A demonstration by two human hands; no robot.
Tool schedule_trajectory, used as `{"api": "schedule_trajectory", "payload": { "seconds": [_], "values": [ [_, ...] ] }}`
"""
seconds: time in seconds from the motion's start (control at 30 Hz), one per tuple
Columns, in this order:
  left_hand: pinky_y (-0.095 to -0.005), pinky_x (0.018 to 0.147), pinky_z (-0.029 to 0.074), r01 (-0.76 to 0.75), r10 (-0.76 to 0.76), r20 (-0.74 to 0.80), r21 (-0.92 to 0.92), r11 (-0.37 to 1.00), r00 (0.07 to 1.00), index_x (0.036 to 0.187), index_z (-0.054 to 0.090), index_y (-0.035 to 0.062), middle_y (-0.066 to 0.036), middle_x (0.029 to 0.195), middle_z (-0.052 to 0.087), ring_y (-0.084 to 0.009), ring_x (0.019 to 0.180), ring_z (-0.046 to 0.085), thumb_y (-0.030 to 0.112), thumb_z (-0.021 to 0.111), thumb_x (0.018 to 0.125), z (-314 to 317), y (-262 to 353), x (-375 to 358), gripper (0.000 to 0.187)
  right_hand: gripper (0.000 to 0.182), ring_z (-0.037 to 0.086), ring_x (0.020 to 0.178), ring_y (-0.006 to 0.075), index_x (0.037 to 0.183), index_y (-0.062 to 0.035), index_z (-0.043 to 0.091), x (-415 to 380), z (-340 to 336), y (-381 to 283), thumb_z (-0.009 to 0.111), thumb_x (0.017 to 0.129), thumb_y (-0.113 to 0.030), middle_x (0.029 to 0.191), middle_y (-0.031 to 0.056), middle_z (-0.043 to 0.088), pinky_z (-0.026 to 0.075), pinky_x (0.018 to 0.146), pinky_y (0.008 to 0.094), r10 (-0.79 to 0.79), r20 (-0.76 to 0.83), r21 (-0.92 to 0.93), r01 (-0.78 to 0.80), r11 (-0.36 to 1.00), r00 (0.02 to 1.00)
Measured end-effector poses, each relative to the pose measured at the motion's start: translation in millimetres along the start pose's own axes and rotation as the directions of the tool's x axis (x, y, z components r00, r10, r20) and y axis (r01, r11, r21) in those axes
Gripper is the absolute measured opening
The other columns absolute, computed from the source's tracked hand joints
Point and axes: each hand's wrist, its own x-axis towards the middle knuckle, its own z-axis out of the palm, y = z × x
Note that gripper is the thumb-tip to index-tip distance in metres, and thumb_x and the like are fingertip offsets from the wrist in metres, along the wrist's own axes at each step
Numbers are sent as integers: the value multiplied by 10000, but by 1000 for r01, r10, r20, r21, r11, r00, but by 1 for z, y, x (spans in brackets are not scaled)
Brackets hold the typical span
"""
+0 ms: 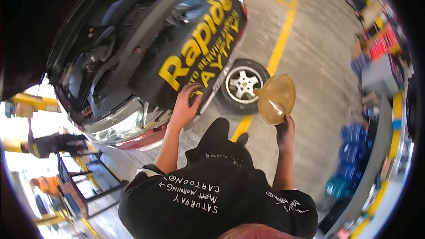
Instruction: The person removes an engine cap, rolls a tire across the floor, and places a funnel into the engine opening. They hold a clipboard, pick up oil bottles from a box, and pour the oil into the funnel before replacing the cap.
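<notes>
My right hand (285, 132) grips the rim of a translucent amber funnel (278, 99), held in the air with its spout toward a wheel (243, 86) on the floor. On the lower edge of a black fender cover (155, 62) with yellow lettering rests my left hand (188, 101). Its fingers are bent and its thumb stands apart from them, with the cover's surface showing in the gap. The cover drapes over the fender of a car (119, 130) whose engine bay (104, 48) is exposed.
Yellow lines (285, 31) cross the concrete floor. Large blue water bottles (352, 146) stand along the right side, below boxes and a red case (384, 42). At left are a metal frame (93, 183), a person in dark clothes (57, 145) and another in orange (48, 185).
</notes>
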Motion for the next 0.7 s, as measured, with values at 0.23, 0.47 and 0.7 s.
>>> {"api": "schedule_trajectory", "payload": {
  "seconds": [0.23,0.47,0.7],
  "values": [
    [-431,992,364,150,51,-390,468,871,919,1094,619,59,-103,1178,596,-315,1101,536,176,655,835,-50,-15,124,287,439,511,1222,219,1273,10,499,260,99,-55,482,955,-292,1285,108,561,363,1030,377,48,311,-13,-46,999,949],
    [-417,960,377,486,-96,-577,573,660,811,1041,656,89,-53,1100,628,-277,1010,569,173,671,806,-26,-72,191,250,399,542,1123,179,1266,60,483,405,224,-65,524,963,-196,1207,106,575,406,996,349,-70,260,-372,167,913,963],
    [-436,958,390,545,-182,-578,550,633,795,1016,651,92,-48,1108,645,-273,1013,577,150,639,813,-28,-75,200,211,389,582,1031,167,1214,71,522,493,329,-88,529,979,-238,1107,100,608,462,916,326,70,267,-448,60,892,961]
  ]
}}
